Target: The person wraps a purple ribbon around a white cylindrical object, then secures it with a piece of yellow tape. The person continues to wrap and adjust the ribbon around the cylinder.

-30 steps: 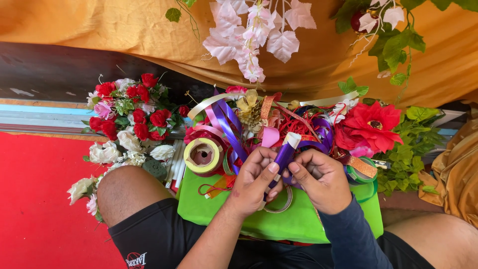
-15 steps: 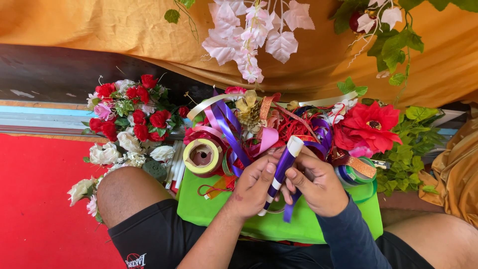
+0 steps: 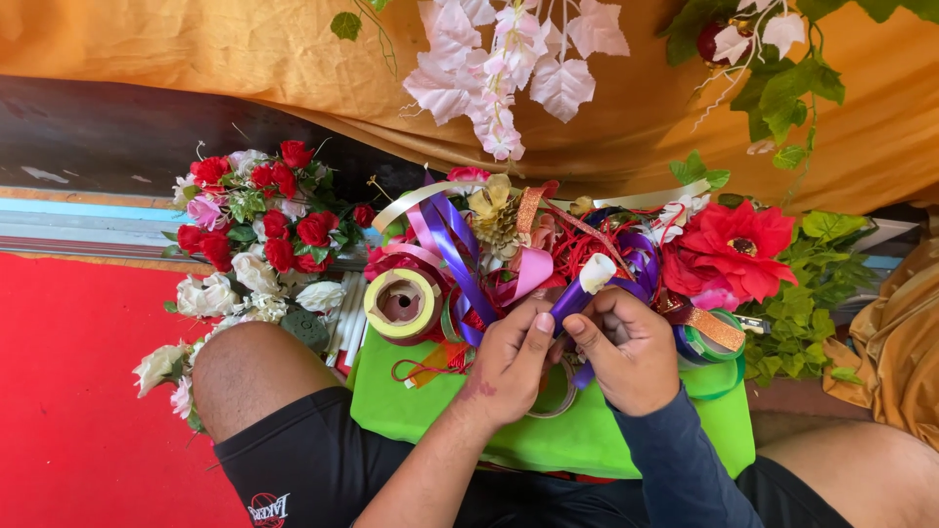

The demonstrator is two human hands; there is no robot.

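My left hand [image 3: 509,364] and my right hand [image 3: 626,347] meet over a bright green tray [image 3: 587,435] on my lap. Together they grip a white stick [image 3: 587,279] with purple ribbon [image 3: 567,303] wound round its lower part; the white tip pokes up and to the right. My left thumb presses on the purple wrap, and my right fingers curl round the stick from the other side. Just beyond the hands lies a heap of loose ribbons [image 3: 460,249] in purple, pink and red. A tape ring under my hands is partly hidden.
A yellow tape roll [image 3: 403,303] sits left of the hands. Red and white artificial roses [image 3: 254,235] lie at the left, a large red flower [image 3: 734,249] with green leaves [image 3: 812,284] at the right. Orange cloth [image 3: 196,49] hangs behind; red floor [image 3: 68,391] lies left.
The stick has tilted a little, its white tip now further up and right. My left thumb has slid along the purple wrap. Both hands stay in the same place.
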